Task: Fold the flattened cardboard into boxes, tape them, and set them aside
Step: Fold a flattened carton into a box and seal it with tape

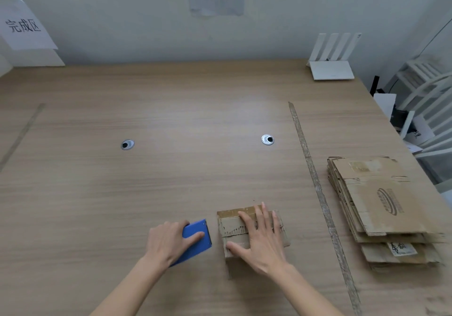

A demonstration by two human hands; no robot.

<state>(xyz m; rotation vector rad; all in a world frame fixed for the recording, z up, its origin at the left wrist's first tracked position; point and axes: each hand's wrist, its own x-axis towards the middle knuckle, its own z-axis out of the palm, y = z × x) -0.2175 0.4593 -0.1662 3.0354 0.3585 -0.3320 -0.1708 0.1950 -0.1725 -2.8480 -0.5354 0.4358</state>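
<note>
A small folded cardboard box [233, 227] stands on the wooden table [171, 169] near the front edge, with brown tape along its far top edge. My right hand [259, 240] lies flat on top of it, fingers straight and spread. Just left of the box, my left hand [171, 241] grips a blue tape dispenser [197, 236], fingers curled over its top. A stack of flattened cardboard [381, 208] lies at the right of the table.
A strip of tape [315, 181] runs down the table, between the box and the stack. Two round cable holes [127, 144] [267, 139] sit mid-table. A white router [330, 68] stands at the back right. Paper signs hang on the wall.
</note>
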